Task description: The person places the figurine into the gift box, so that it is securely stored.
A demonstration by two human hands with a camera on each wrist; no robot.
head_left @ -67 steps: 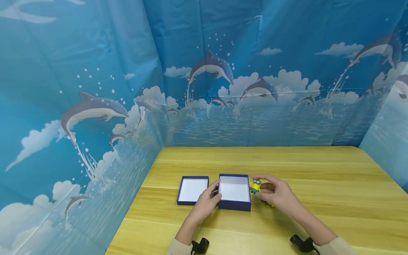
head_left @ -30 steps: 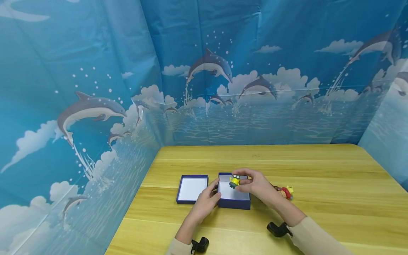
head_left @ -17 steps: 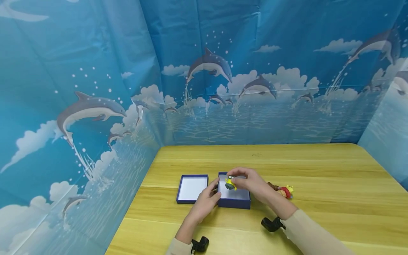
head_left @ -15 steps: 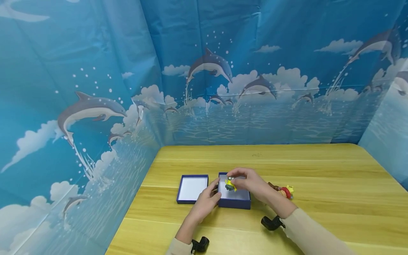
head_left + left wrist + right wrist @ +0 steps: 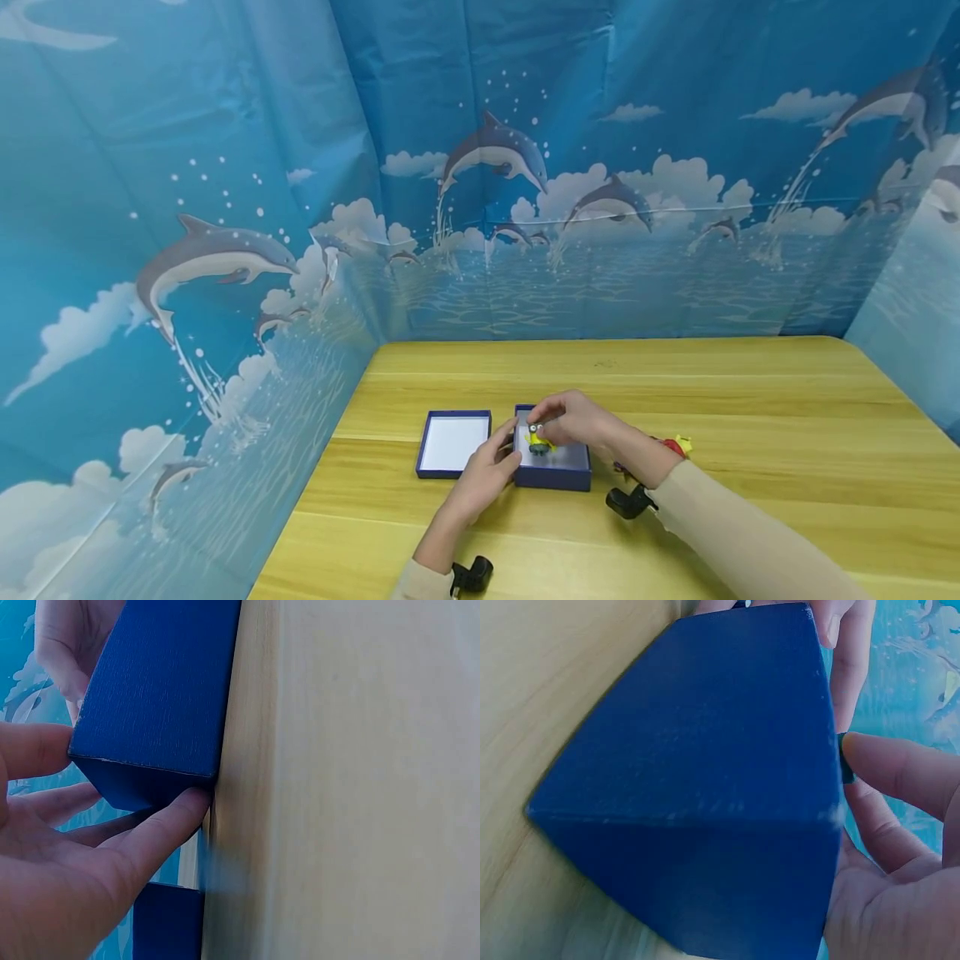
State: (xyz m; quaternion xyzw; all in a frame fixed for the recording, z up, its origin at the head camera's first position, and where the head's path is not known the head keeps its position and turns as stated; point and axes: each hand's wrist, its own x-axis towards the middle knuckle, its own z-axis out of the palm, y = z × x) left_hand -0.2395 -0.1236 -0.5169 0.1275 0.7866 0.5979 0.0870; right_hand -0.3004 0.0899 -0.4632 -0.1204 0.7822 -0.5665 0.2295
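Yellow figurine [image 5: 536,441] pinched in right grip [image 5: 576,419], over blue box [image 5: 553,479], left grip [image 5: 483,475] spread against box's side

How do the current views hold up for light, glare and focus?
Head: pale glare on the wooden table, the inside of the navy box greyer than the lid, fine detail on the Minion figurine soft; left wrist: table washed out and blurry, box edges crisper; right wrist: dim and bluish, the box looming large up close.
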